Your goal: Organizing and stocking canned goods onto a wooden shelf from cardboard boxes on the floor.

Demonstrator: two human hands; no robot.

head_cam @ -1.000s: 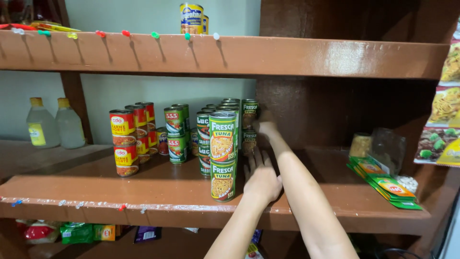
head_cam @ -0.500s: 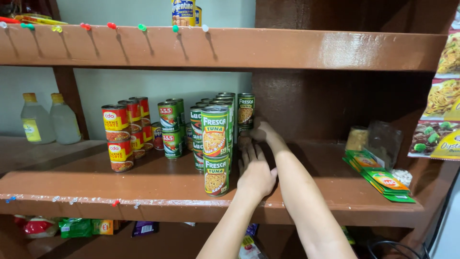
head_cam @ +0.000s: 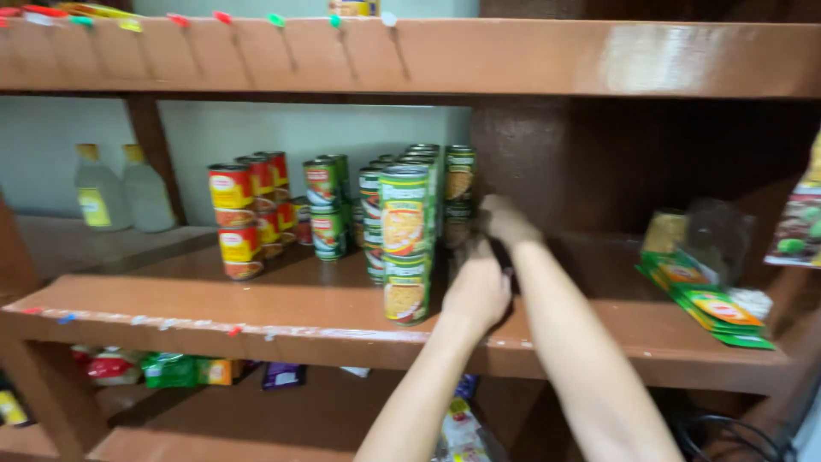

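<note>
Brown wooden shelves (head_cam: 256,299) fill our view, with a pale wall behind. On the middle shelf we see stacked green cans (head_cam: 405,239) near the front edge, red cans (head_cam: 239,214) to their left, two clear bottles (head_cam: 120,188) at the far left end, and green packets (head_cam: 705,304) toward the right end. Our left hand (head_cam: 477,291) reaches in just right of the green stack, fingers curled; our right hand (head_cam: 506,221) sits further back by the rear cans. We cannot tell whether either grips anything.

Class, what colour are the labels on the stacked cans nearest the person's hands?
Green, with a yellow picture panel, on the stacked cans; clearest in the head view.
</note>
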